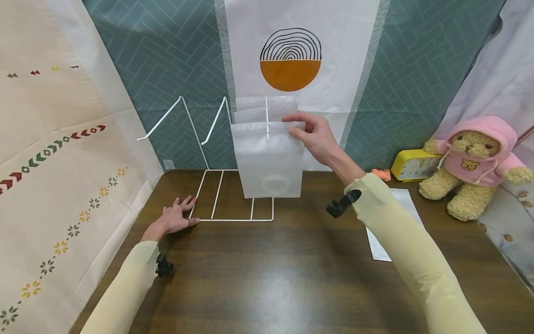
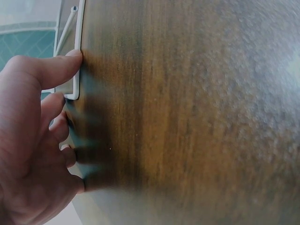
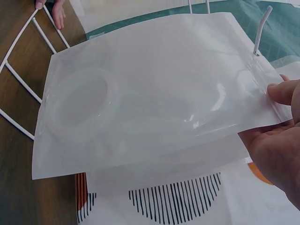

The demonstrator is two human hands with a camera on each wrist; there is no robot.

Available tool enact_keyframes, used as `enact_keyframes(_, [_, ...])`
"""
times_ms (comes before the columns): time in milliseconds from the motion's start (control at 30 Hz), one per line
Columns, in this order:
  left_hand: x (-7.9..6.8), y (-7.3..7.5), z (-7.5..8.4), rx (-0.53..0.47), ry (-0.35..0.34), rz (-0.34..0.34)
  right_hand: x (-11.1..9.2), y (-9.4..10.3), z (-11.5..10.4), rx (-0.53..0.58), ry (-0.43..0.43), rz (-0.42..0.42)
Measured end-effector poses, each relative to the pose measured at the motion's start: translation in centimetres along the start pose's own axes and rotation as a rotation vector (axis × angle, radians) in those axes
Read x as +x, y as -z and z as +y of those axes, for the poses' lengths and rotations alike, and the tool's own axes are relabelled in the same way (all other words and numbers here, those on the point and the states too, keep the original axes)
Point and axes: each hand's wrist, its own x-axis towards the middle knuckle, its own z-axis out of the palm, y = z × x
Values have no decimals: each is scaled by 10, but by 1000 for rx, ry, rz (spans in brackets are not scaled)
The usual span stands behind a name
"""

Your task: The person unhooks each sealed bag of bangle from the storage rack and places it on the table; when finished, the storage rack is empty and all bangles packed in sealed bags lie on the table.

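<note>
A white wire rack (image 1: 235,220) with hooked prongs stands on the table. Several white translucent bags hang on its right prong (image 1: 267,111). My right hand (image 1: 314,137) pinches the top right edge of the frontmost bag (image 1: 267,160) between thumb and fingers. The prong's tip pokes through that bag near its top, as the right wrist view shows. A pale ring shape (image 3: 79,105) shows through the bag's lower part. My left hand (image 1: 177,217) rests spread at the rack's front left base corner, its thumb (image 2: 68,65) touching the front wire.
Two bare prongs (image 1: 214,121) rise at the rack's left. On the right lie a flat white packet (image 1: 377,243) and a small orange item (image 1: 381,175). A yellow clock (image 1: 413,165) and a teddy bear (image 1: 473,160) in a pink hoodie stand behind. Cloth hangs around the table.
</note>
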Motion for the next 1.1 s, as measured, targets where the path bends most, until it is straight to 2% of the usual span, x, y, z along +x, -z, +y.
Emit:
enact_keyframes(400, [-1,-2,-1,-2,8,-5,-18,2,-6,-2,15,-38])
enact_keyframes(567, [-2,-3,-2,8,1,-1,-24,1,-8,39,38,-50])
enact_keyframes(867, [-2,-2,0,21,-8,8,-38,0,-21,77,8,-56])
enact_keyframes(967, [-2,-1,0,18,-5,7,-43,2,-25,100,1,-54])
enact_keyframes(1100, [-1,-1,0,19,1,6,-50,13,-26,79,8,-42])
